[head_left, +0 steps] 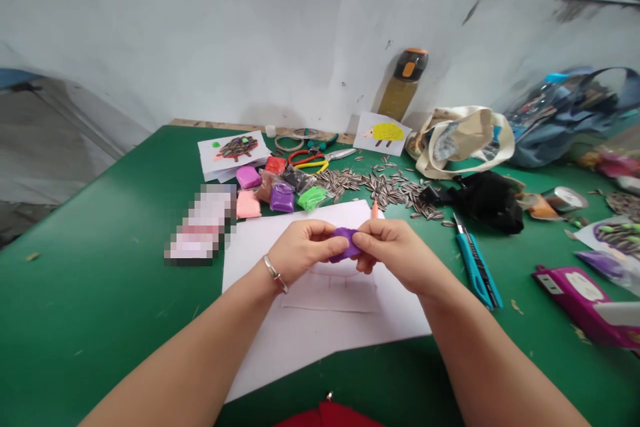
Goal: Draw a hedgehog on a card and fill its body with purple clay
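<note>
A flattened piece of purple modelling clay (pixel 345 245) is pinched between my two hands, above the paper. My left hand (pixel 305 243), with a silver bangle at the wrist, grips its left side with thumb and fingers. On its right side, my right hand (pixel 390 247) pinches it the same way. Below lies a large white sheet of paper (pixel 270 347) with a smaller sheet on it; thin drawn lines (pixel 337 280) show there, partly hidden by my hands. An orange marker tip (pixel 375 209) shows just behind my right hand.
Wrapped clay packets (pixel 283 197), scissors (pixel 320 161) and scattered sunflower seeds (pixel 390 187) lie behind the paper. A blurred phone (pixel 203 223) is at left. Teal cutters (pixel 477 263) and a magenta case (pixel 585 300) lie right. A bottle (pixel 403 83), cloth bag (pixel 465 140) and hedgehog picture (pixel 383 133) stand at back.
</note>
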A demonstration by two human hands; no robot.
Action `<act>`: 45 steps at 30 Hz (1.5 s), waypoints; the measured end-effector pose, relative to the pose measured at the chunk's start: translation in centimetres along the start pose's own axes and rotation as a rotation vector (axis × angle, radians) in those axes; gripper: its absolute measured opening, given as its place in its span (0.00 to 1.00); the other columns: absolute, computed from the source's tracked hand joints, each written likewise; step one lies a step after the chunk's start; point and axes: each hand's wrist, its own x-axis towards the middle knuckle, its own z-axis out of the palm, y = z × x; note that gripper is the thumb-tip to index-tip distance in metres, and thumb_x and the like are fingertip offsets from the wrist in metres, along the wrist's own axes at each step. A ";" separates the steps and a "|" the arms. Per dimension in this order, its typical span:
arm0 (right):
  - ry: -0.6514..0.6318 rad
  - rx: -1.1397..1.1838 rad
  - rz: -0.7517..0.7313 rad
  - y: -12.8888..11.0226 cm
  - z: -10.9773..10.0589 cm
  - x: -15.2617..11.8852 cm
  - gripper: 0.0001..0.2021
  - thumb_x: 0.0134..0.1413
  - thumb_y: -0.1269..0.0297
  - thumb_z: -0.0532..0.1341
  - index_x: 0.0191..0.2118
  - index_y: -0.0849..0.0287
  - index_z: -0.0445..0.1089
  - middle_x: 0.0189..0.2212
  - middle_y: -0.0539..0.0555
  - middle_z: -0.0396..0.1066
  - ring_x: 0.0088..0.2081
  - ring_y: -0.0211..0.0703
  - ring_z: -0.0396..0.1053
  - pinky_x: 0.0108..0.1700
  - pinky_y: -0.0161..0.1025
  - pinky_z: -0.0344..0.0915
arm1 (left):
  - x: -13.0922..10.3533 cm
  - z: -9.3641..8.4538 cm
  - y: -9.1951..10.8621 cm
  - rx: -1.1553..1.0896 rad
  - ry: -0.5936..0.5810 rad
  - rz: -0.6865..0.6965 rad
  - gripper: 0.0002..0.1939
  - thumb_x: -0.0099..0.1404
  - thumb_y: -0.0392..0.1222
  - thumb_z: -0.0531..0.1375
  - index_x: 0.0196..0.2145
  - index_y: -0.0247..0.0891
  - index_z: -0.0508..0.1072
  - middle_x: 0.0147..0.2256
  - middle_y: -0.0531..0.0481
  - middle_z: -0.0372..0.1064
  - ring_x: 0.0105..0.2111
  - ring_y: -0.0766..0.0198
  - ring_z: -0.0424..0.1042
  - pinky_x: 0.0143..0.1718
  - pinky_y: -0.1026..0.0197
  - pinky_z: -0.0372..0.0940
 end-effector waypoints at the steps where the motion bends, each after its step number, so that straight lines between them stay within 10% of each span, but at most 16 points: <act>1: -0.001 -0.022 -0.004 -0.1 0.1 -0.1 0.16 0.51 0.53 0.64 0.23 0.60 0.67 0.17 0.51 0.71 0.20 0.36 0.69 0.25 0.35 0.65 | 0.0 0.1 0.0 -0.005 -0.002 -0.004 0.15 0.54 0.47 0.68 0.32 0.32 0.76 0.26 0.50 0.71 0.27 0.67 0.68 0.30 0.64 0.62; 14: -0.043 0.227 0.106 0.5 0.2 0.4 0.20 0.48 0.46 0.67 0.28 0.62 0.70 0.26 0.54 0.73 0.24 0.37 0.71 0.21 0.32 0.66 | 0.0 0.4 0.5 0.044 0.122 0.090 0.12 0.56 0.45 0.66 0.25 0.32 0.74 0.20 0.52 0.68 0.22 0.69 0.64 0.25 0.65 0.58; 45: -0.033 0.153 0.102 0.9 1.2 0.6 0.11 0.48 0.61 0.66 0.23 0.62 0.68 0.14 0.47 0.66 0.14 0.28 0.58 0.16 0.27 0.52 | 0.4 0.2 -0.3 0.109 0.209 0.106 0.16 0.55 0.52 0.65 0.25 0.33 0.75 0.22 0.52 0.68 0.23 0.67 0.65 0.25 0.64 0.60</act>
